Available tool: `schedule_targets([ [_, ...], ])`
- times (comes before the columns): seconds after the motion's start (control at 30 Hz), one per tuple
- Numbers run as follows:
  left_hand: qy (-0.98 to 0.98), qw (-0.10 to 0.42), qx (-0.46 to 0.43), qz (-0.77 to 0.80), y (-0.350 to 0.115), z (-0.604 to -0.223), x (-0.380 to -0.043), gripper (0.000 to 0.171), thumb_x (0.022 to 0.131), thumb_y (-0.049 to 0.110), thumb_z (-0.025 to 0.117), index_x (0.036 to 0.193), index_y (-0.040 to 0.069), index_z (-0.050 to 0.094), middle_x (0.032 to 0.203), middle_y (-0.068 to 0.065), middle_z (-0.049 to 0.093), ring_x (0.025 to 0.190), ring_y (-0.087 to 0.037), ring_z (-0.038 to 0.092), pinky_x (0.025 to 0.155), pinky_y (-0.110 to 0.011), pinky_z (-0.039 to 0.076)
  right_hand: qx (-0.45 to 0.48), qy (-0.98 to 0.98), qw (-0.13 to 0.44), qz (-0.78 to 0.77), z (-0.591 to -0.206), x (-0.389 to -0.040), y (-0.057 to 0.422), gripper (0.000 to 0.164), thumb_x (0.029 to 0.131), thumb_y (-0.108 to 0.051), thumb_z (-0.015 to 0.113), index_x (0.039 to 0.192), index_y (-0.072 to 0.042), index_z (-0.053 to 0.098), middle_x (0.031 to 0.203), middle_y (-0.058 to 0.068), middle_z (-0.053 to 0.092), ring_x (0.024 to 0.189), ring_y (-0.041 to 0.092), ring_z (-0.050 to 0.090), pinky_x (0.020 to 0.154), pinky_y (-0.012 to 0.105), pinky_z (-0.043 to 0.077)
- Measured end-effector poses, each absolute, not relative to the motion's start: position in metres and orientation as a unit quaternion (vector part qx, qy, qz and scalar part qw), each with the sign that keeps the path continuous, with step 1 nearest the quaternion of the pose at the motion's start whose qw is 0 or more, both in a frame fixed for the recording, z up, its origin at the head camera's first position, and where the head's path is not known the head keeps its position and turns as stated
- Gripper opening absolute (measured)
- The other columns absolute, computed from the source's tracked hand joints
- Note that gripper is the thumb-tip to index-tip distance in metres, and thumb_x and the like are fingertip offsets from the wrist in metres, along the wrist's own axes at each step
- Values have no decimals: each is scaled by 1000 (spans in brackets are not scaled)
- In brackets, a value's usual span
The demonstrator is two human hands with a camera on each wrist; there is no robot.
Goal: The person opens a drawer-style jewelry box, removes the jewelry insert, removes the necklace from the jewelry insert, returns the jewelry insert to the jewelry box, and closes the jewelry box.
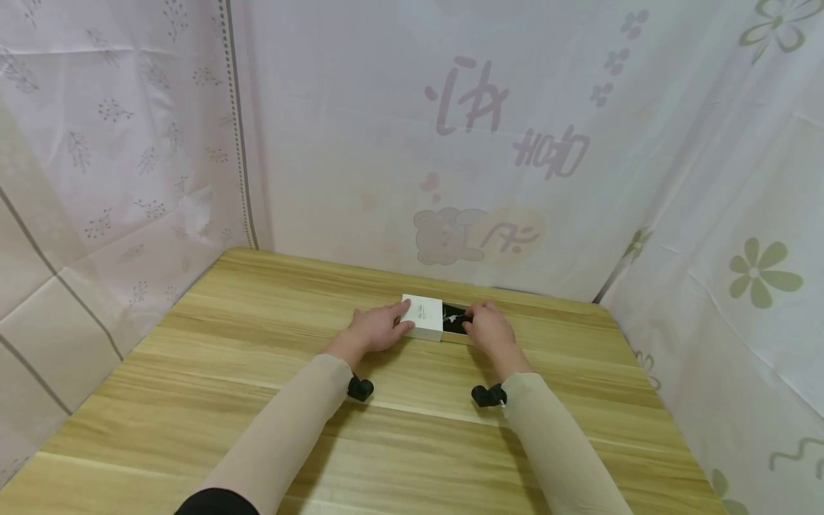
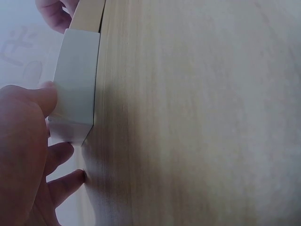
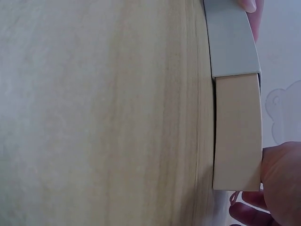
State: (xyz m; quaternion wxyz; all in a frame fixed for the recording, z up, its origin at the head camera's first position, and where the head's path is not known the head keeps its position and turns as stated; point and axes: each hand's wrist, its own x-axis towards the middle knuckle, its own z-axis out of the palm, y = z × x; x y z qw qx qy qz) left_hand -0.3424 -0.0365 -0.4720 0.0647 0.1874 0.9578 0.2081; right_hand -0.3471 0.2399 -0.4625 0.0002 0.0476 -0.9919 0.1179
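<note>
A small white box sleeve (image 1: 421, 325) with dark lettering on its lid lies on the wooden table. From its right end a tan drawer (image 3: 237, 134) sticks out partway, its inside black with a thin silvery piece (image 1: 453, 318) on it, perhaps jewellery. My left hand (image 1: 376, 327) holds the sleeve's left end, thumb at the near side and fingers round the end. At the drawer's outer end, my right hand (image 1: 491, 330) grips the wall, thumb over the top edge and fingers behind. Below that end hangs a small pinkish loop (image 3: 233, 197).
The wood-grain table (image 1: 399, 443) spreads around the box, which lies close to its far edge. Printed pale curtains (image 1: 335, 143) hang behind and at both sides. A black wrist camera (image 1: 360, 388) sits on the left cuff, another black camera (image 1: 488, 395) on the right.
</note>
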Motion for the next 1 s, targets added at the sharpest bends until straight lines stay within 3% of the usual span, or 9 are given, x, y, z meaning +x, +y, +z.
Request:
schedule_targets([
  [0.4,959,63,186,206,-37,-474,-343,67,115,59,42,175,31,31,177,-1,42,162,-32,44,127,-83,19,41,-988,36,146,-467,-344,241,30,109,-22,70,131,-2,69,144,25,57,128,42,64,109,55,56],
  [0.63,959,63,187,202,-37,-473,-343,67,116,59,42,175,31,30,177,-1,41,163,-31,43,127,-83,19,39,-980,52,186,-468,-343,242,30,108,-21,71,131,-2,69,137,22,55,117,37,63,104,54,56],
  [1.0,960,63,188,197,-37,-472,-343,67,116,60,40,176,32,29,178,-1,39,163,-31,42,128,-82,19,49,-973,55,217,-469,-343,245,31,108,-20,70,132,-1,67,141,21,55,114,36,63,105,55,56],
])
